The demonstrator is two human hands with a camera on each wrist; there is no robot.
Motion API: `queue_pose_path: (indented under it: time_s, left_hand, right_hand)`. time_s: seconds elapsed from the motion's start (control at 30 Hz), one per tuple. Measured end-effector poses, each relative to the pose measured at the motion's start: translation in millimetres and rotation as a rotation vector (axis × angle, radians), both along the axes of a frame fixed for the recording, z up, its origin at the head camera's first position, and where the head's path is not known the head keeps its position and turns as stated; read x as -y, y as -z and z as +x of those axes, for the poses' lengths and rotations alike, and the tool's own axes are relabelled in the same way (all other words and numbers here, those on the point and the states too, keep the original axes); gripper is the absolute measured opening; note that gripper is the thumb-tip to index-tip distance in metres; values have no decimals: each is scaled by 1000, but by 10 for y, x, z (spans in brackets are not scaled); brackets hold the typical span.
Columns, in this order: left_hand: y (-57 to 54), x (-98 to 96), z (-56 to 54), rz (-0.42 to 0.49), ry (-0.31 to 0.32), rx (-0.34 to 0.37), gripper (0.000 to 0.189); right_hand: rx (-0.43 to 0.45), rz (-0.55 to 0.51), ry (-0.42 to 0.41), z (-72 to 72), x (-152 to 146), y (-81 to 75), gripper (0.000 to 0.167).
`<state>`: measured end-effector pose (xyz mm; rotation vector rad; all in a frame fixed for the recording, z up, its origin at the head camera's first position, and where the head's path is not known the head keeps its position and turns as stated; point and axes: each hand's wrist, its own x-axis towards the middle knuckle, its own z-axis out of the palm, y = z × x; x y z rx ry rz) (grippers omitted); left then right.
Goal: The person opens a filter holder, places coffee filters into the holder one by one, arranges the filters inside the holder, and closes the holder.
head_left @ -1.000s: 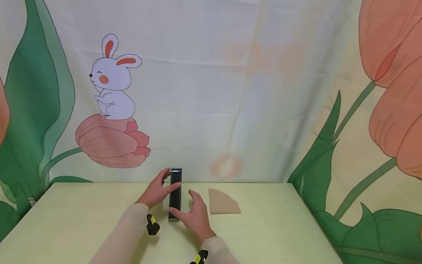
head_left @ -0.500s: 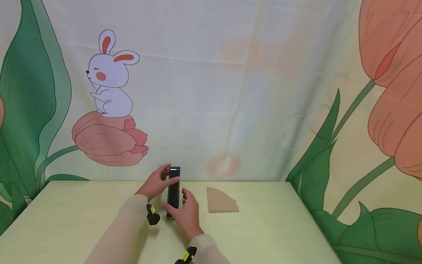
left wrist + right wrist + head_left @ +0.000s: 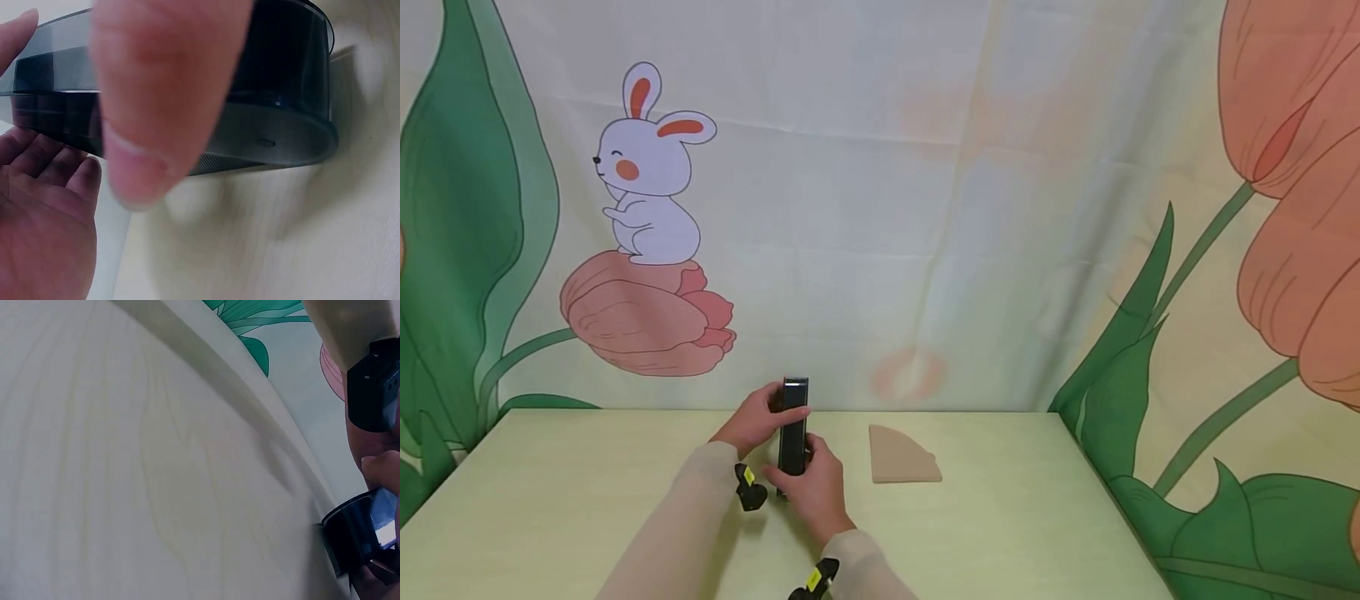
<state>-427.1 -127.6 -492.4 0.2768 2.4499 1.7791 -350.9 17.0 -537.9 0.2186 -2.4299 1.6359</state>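
Black case [image 3: 792, 448] between left hand [image 3: 760, 422] and right hand [image 3: 820, 492], in each one's thumb-and-finger grip

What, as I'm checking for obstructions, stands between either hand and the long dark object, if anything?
Nothing visible does: the left hand grips the long dark object toward its far end, the right hand toward its near end. The tan wedge lies off to the right, not in between.

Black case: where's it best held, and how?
Probably across its narrow width, left hand from the left towards the far end, right hand from the right towards the near end: the black case is long and slim, so a hand can span it.
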Motion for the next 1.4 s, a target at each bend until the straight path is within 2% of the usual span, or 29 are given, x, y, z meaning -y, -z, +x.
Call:
queue_pose_path:
  time_s: [0.2,0.47,0.6,0.8,1.03,1.2,1.4]
  left_hand:
    - [7,21,3,-12,-16,0,82]
    - [-34,19,73,-32,-52,-33,66]
    - [-62,14,103,-46,-62,-46,71]
    - [-90,12,172,-46,-92,-62,77]
    - [-59,11,248,-18,-119,-77,81]
    - [-51,4,327,-10,-159,-96,74]
    - [-95,-34,513,-40,-207,-96,73]
  right_hand:
    - [25,29,11,2,24,-20,62]
    - [-4,49,15,5,29,-49,47]
    - [-19,59,16,25,4,-75,41]
    - [-34,74,2,65,-59,-136,40]
    - [-49,107,-1,89,-125,-153,34]
    - [-52,107,-23,140,-186,-204,36]
    - [-65,139,-48,171,-283,-190,38]
